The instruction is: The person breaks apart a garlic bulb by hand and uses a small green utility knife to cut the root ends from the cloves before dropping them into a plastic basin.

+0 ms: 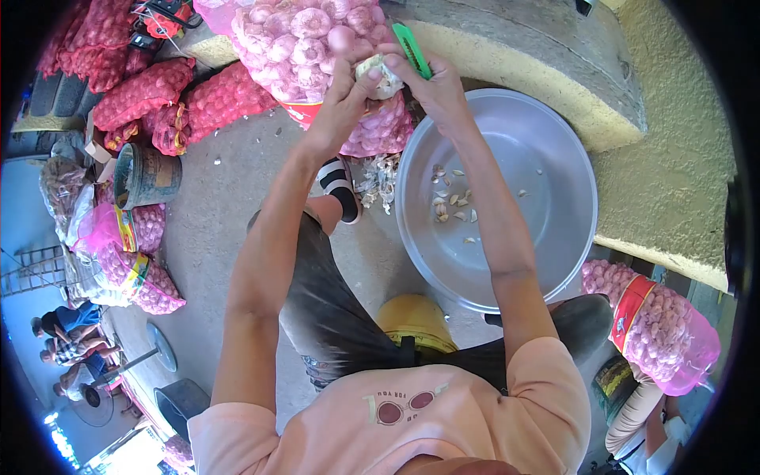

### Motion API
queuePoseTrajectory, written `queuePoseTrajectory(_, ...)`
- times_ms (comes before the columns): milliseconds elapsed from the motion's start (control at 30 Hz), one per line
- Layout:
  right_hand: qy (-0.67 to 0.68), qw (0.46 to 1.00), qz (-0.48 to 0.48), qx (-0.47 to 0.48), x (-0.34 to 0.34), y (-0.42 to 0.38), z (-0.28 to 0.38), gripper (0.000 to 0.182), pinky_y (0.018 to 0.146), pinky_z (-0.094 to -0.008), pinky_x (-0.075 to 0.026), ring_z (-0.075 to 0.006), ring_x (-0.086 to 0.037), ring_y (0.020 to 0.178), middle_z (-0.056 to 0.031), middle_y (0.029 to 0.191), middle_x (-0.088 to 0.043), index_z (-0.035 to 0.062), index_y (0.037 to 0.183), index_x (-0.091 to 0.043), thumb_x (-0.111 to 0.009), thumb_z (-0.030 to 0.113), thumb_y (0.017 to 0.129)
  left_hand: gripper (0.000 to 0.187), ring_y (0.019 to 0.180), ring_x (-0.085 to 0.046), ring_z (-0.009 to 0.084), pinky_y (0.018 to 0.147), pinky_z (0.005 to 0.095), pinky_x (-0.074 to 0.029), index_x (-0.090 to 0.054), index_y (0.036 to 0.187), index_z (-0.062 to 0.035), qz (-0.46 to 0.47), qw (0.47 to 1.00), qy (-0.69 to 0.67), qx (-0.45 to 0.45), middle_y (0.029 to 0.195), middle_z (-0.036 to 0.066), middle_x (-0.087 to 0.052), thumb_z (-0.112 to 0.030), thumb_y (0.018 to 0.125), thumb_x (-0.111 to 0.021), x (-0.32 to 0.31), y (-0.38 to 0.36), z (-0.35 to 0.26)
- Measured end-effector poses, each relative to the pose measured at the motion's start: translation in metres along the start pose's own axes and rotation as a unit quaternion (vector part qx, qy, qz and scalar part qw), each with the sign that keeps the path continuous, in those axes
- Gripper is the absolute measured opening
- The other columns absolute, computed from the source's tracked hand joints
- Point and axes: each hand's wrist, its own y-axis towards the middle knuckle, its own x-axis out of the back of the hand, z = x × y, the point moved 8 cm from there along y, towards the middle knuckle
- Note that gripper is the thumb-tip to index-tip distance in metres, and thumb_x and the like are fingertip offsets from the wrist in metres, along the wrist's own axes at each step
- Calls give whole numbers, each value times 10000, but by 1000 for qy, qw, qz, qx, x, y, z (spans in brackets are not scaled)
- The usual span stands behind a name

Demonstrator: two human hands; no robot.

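A partly broken garlic bulb point(380, 76) is pinched in my left hand point(348, 93), with the thumb across its face. My right hand point(443, 93) grips a green box cutter point(412, 51) against its palm, and its thumb and fingertips touch the bulb's right side. Both hands are raised before a full pink mesh sack of garlic point(277, 47). Below my right forearm stands a wide grey basin point(554, 190). Several loose garlic cloves point(453, 199) lie on its bottom, partly hidden by the arm.
Garlic skins point(381, 178) litter the floor beside my foot. A yellow bucket point(416, 317) is between my legs. A concrete ledge point(507, 67) borders the basin. More garlic sacks point(653, 321) stand at the right, and red sacks point(229, 99) at the left. People point(75, 344) sit far left.
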Motion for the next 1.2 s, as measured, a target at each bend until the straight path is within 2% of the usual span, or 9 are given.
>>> queuePoseTrajectory(100,-116,991,62,33,-8,4,2,207,564,-268,-437,-74,-554,635,-7,731,-654,66,933,-689,-671,244,830,290,989,-501,108,788,282,-447,-415,1198,-119,-2,997,75,19,1091,24,-488,-311,985,-371,4,-3,1)
queuePoseTrajectory(300,-254,965,5,68,-3,4,-5,173,516,-280,-423,-115,-534,545,-15,639,-608,50,888,-692,-670,209,822,285,919,-504,80,745,258,-449,-425,1164,-137,24,992,120,-23,1042,0,-500,-348,977,-381,10,7,20)
queuePoseTrajectory(400,-77,994,19,-71,20,20,-45,245,518,-232,-397,-50,-496,587,11,663,-601,9,898,-679,-652,247,845,270,898,-512,83,728,262,-458,-436,1163,-138,-2,996,83,29,1018,6,-520,-327,979,-377,9,5,14)
queuePoseTrajectory(500,-283,945,46,-159,55,41,-53,320,558,-238,-409,-64,-521,610,-4,676,-595,9,865,-665,-672,324,810,281,852,-524,97,694,261,-455,-442,1162,-111,-45,998,20,44,1001,28,-536,-312,970,-394,17,4,12)
queuePoseTrajectory(767,-332,907,152,-208,57,-50,-187,279,583,-349,-453,-199,-597,573,-119,601,-607,33,812,-661,-657,307,758,345,852,-544,151,715,270,-444,-420,1188,-33,-77,994,-63,35,1027,79,-540,-288,955,-410,33,8,13)
queuePoseTrajectory(900,-426,887,175,-20,46,-66,-203,301,590,-344,-449,-180,-605,613,-132,660,-622,31,844,-647,-637,327,790,355,959,-545,184,819,341,-483,-402,1211,-22,-60,996,-59,24,1094,102,-512,-266,953,-412,26,5,8)
queuePoseTrajectory(1000,-410,882,160,-168,55,-52,-186,335,598,-317,-448,-160,-585,645,-120,711,-618,33,950,-627,-572,350,855,349,1043,-525,215,913,405,-477,-381,1227,-8,-38,993,-99,46,1150,122,-476,-204,940,-412,21,3,9)
queuePoseTrajectory(1067,-233,938,27,-255,58,-49,-132,354,607,-293,-447,-133,-561,679,-81,767,-605,34,1014,-593,-515,361,905,356,1057,-521,224,930,427,-477,-357,1238,-2,-6,992,-115,43,1158,135,-467,-142,915,-409,15,4,8)
queuePoseTrajectory(1200,9,974,9,-227,45,-56,-83,374,536,-230,-369,-66,-448,632,21,738,-503,57,1129,-525,-527,367,919,377,1060,-528,223,943,428,-471,-331,1253,0,14,990,-139,27,1160,132,-467,-111,899,-397,11,6,10)
